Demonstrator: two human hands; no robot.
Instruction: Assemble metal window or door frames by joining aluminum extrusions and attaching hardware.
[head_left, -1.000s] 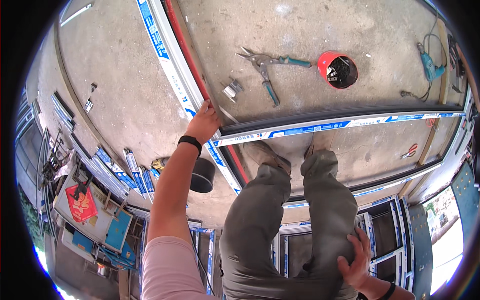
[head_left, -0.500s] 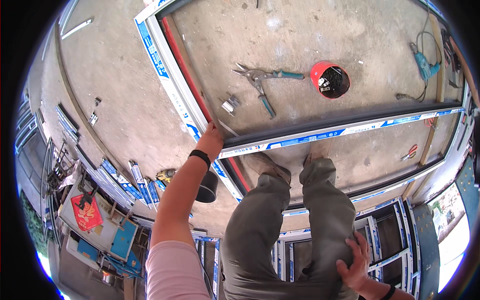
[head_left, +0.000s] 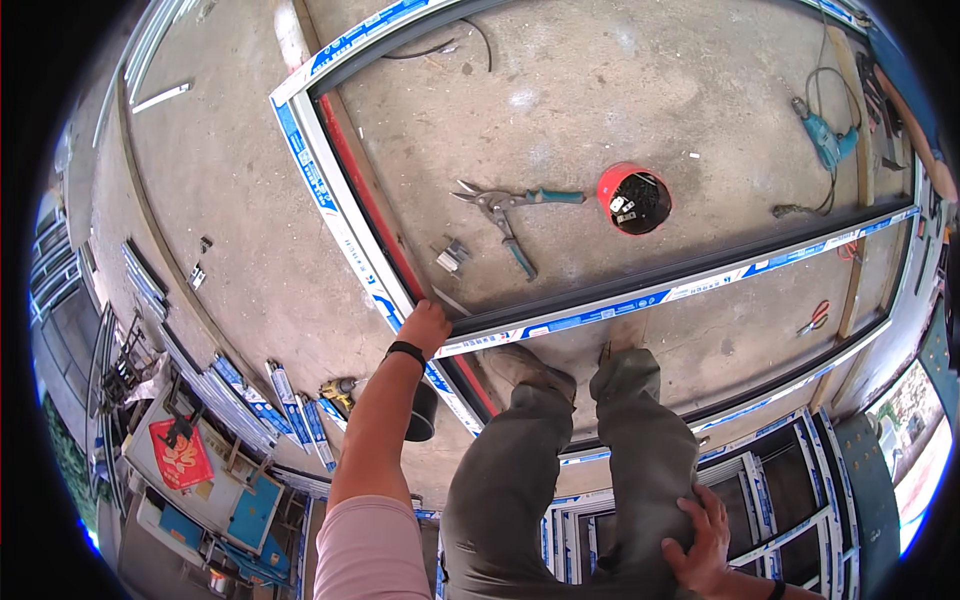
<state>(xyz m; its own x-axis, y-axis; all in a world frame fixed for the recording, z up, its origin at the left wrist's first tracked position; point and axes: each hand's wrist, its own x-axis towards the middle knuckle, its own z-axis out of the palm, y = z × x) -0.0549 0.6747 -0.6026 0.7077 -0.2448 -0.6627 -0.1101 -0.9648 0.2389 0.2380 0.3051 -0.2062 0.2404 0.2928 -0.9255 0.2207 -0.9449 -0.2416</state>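
A large window frame [head_left: 345, 235], covered in blue and white protective film, lies over the concrete floor with a crossbar [head_left: 690, 290] through it. My left hand [head_left: 425, 328] is closed over its left side member, close to where the crossbar joins. Spread fingers of my right hand [head_left: 698, 540] rest on my right trouser leg [head_left: 645, 480], holding nothing. My feet are on the floor inside the smaller section. Beyond the crossbar lie tin snips [head_left: 507, 210] with teal handles, small metal fittings [head_left: 452, 256] and a red bucket [head_left: 615, 180] of dark screws and pale pieces.
A teal power drill [head_left: 825, 140] with a cord lies at the right, near another person's arm [head_left: 915, 130]. Red-handled pliers [head_left: 818, 318] lie inside the smaller section. A black bucket [head_left: 422, 415] and yellow drill [head_left: 342, 390] sit left of my legs. Stacked frames [head_left: 790, 540] are behind me.
The view has tilted, so the floor and frame sit lower in it. Another person's arm shows more at the right edge. Both my hands keep their places.
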